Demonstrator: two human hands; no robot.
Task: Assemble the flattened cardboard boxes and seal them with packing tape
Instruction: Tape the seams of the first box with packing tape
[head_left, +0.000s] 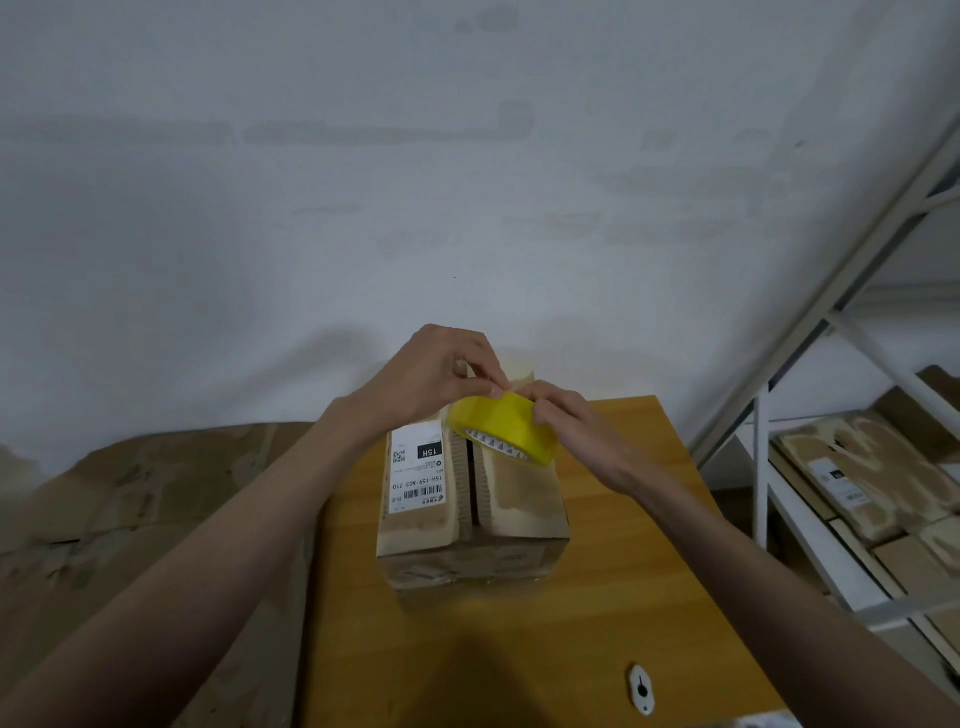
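An assembled cardboard box (470, 512) stands on the wooden table (613, 571), its top flaps folded in with a dark gap down the middle and a white shipping label on the left flap. Above the box's far end I hold a yellow roll of packing tape (501, 423). My right hand (566, 421) grips the roll from the right side. My left hand (441, 374) pinches the tape's loose end at the top of the roll with thumb and fingers. A pale second roll or object (519, 364) shows behind my hands, mostly hidden.
A small white cutter-like tool (642, 688) lies near the table's front right. Flattened cardboard sheets (145, 499) are stacked on the left. A white metal shelf rack (810, 415) on the right holds more flat boxes (872, 478). A white wall is behind.
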